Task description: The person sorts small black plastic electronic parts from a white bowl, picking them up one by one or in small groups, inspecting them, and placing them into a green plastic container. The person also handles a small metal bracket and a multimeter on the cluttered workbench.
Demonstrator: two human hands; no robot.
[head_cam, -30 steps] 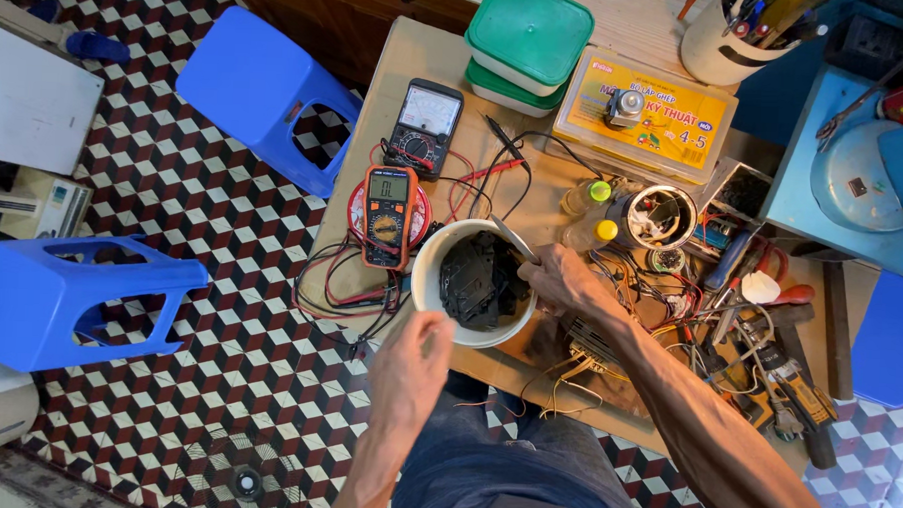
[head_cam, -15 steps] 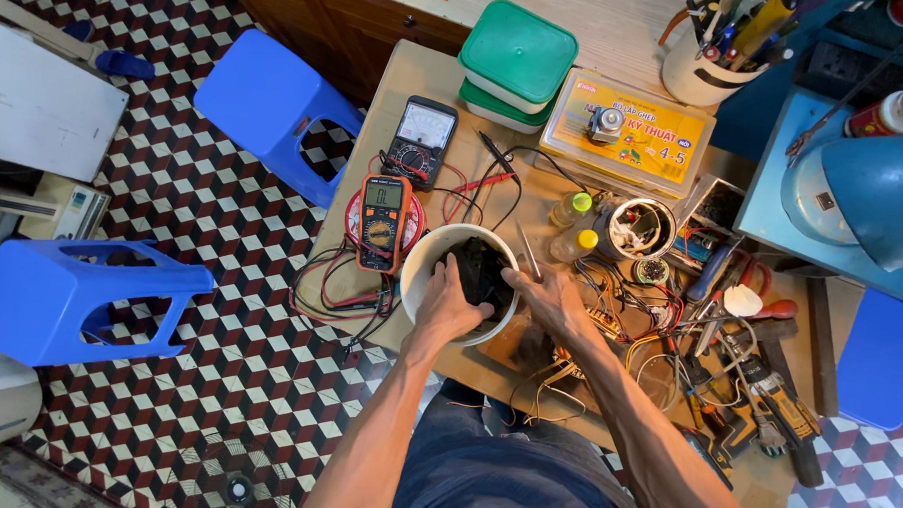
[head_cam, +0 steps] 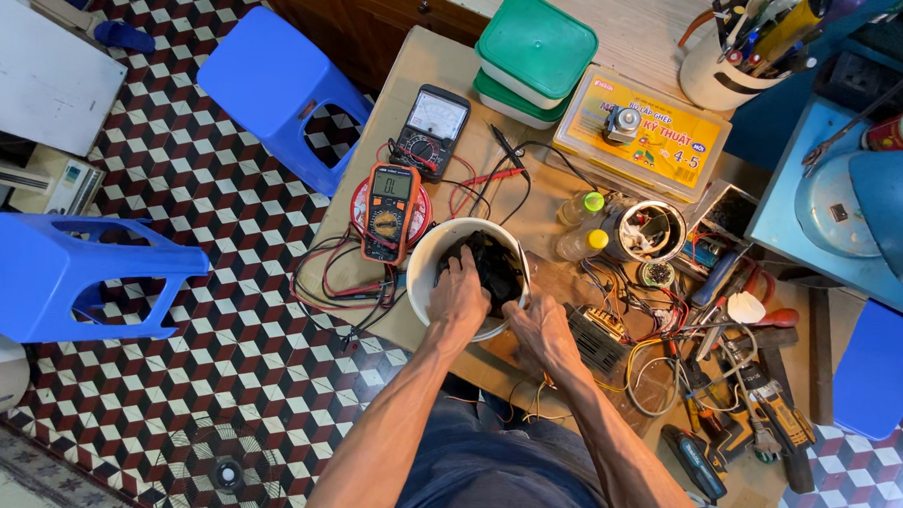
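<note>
A round white housing [head_cam: 423, 268] with dark parts [head_cam: 496, 266] inside stands at the near edge of the wooden workbench [head_cam: 418, 73]. My left hand [head_cam: 458, 296] reaches into it from the near rim, fingers on the dark parts. My right hand [head_cam: 541, 330] grips the housing's right rim. An orange digital multimeter [head_cam: 390, 212] with red and black leads lies just left of the housing, a black analogue meter [head_cam: 431, 131] behind it.
Green-lidded boxes [head_cam: 534, 52], a yellow-labelled parts box [head_cam: 644, 131], two small bottles [head_cam: 578, 223], a wire-filled can [head_cam: 650, 231], loose wires and hand tools [head_cam: 737, 394] crowd the bench. Two blue plastic stools [head_cam: 277, 88] stand on the tiled floor at left.
My left hand rose from the housing's near rim and went inside it. My right hand dropped from the far rim to the right near rim. The view shifted slightly.
</note>
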